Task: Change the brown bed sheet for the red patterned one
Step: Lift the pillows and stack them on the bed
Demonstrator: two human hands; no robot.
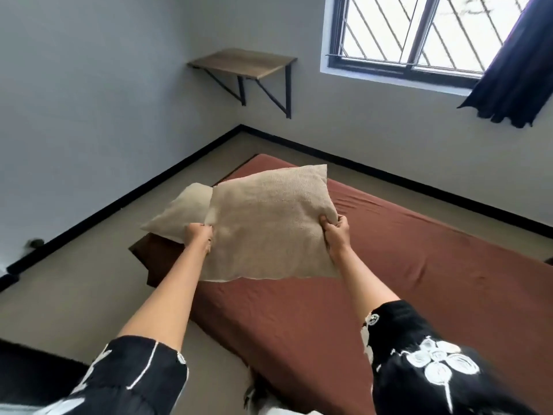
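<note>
A brown sheet (404, 280) covers a low mattress on the floor. Above its left end I hold a beige pillow (269, 226) lifted off the bed. My left hand (199, 235) grips its left edge and my right hand (336, 232) grips its right edge. A second, paler beige pillow (182, 214) lies behind and to the left, over the mattress corner. A dark brown flap of cloth (152, 256) sticks out under it onto the floor. No red patterned sheet is in view.
Beige floor (74, 295) runs along the mattress's left side to a grey wall with black skirting. A wooden wall shelf (242, 62) hangs in the corner. A barred window (413, 34) with a dark curtain (514, 70) is at the far right.
</note>
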